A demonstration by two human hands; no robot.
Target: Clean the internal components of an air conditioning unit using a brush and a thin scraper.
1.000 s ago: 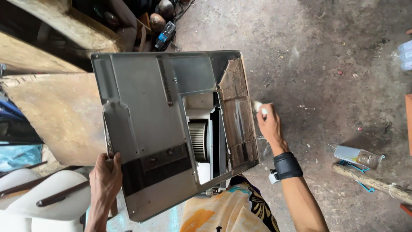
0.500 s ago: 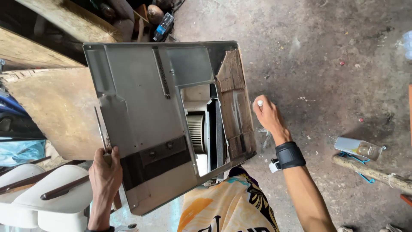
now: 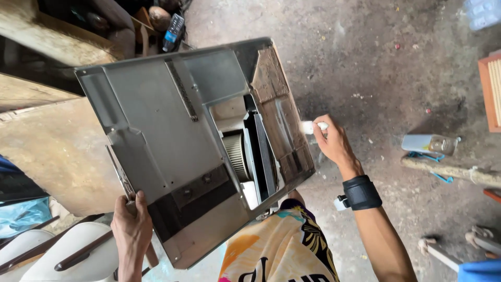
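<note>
Nearest in, the left hand is clamped on the lower edge of the grey metal housing, thumb over the rim, propping the big panel up at a tilt over the patterned shorts. The housing has swung a little further upright than a second ago and now fills more of the view, so the ribbed fan drum in its open slot shows more squarely. Out to the side, the right hand, black wristband on the wrist, has drifted away from the rusty side panel and pinches a small white stub between closed fingers, just clear of the housing's edge. That hand looks to be between strokes rather than working on the metal. Further out on the dirty concrete floor, a pale blue box-shaped package with a clear end lies flat beside a rough wooden beam. Far top, a dark bottle with a blue label lies among clutter, and a clear ribbed bottle sits at the top right corner
</note>
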